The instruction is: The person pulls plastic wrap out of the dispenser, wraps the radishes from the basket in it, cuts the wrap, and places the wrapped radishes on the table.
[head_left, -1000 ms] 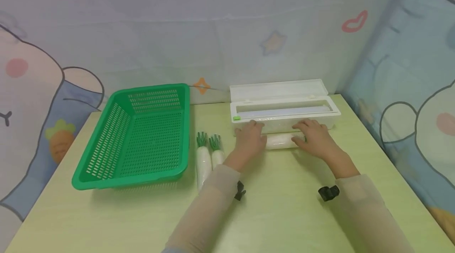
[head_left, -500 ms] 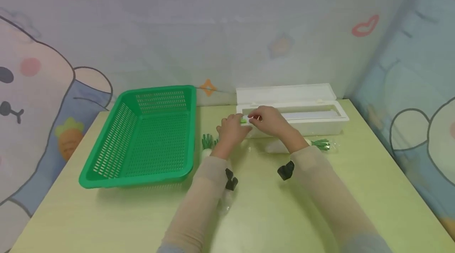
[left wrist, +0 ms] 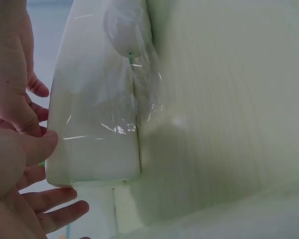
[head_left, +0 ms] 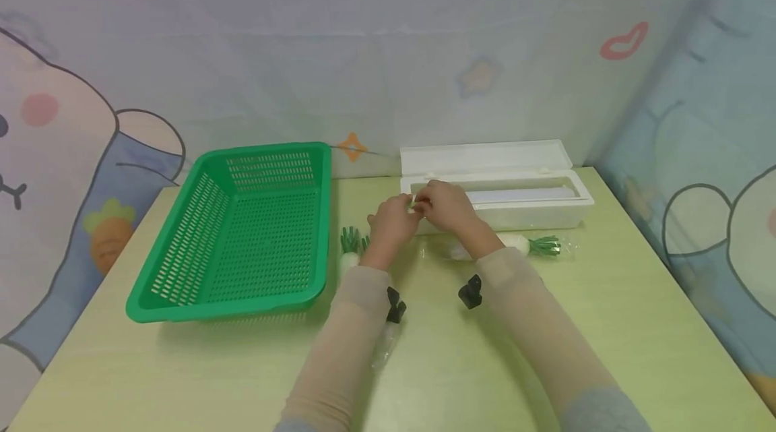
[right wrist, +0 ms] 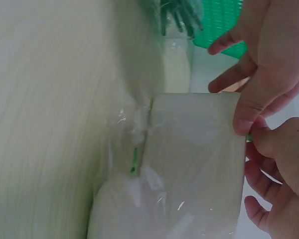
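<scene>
A white cling film dispenser [head_left: 527,218] stands at the back right with its lid raised. Clear film [left wrist: 114,94] hangs down its front onto a white radish [head_left: 516,242] with green stalks, lying before it. My left hand [head_left: 393,222] grips the dispenser's left front corner, thumb on the front edge, other fingers around the end. Beside it, my right hand [head_left: 445,206] pinches the small green slide cutter [right wrist: 249,136] at the same corner. In the head view the hands mostly cover the cutter. My right forearm hides part of the radish.
A green plastic basket [head_left: 227,314] stands on the left of the table. Between it and my left forearm lie two more white radishes [head_left: 348,260], partly hidden by that arm. A patterned cloth backdrop [head_left: 291,81] rises right behind the dispenser.
Both hands have left the radish and moved to the dispenser's left end. Since half a second ago, the right hand has shifted slightly left, closer to the left hand.
</scene>
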The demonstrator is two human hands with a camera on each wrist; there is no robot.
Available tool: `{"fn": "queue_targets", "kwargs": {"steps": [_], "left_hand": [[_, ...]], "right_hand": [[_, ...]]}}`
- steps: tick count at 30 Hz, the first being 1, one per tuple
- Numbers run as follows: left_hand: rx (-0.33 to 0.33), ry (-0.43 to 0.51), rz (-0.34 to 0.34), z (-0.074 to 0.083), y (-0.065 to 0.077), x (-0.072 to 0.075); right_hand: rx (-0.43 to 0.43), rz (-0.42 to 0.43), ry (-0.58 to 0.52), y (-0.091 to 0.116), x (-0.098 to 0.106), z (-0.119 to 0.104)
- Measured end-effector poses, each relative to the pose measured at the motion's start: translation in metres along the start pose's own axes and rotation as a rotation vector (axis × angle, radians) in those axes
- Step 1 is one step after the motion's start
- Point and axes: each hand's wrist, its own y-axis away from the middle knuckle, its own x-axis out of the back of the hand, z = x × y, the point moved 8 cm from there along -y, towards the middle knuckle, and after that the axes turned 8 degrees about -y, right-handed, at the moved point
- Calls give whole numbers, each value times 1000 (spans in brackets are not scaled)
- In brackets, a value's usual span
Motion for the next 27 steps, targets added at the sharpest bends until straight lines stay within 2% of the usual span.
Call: {"fn": "queue_targets", "kwargs": {"steps": [3,7,12,17,22,25,27], "left_hand": [[14,-52,-23,1,2,-2],[19,-104,-13,2,4,0],[9,-86,-16,1,3,0],[16,-59,-16,1,4,1],[10,-85,-18,1,4,0],[2,-99,-20,4,3,-2],[-5,-101,-25,6,3,-5]], "right_hand": [[32,34,21,1,-1,0],[67,85,57,6,1,1],[83,146,98,21,19,23],[45,189,122,59,58,83],[0,269,219,102,99,151],[-3,333,264,123,118,179],[-30,348,269,133,127,194]]}}
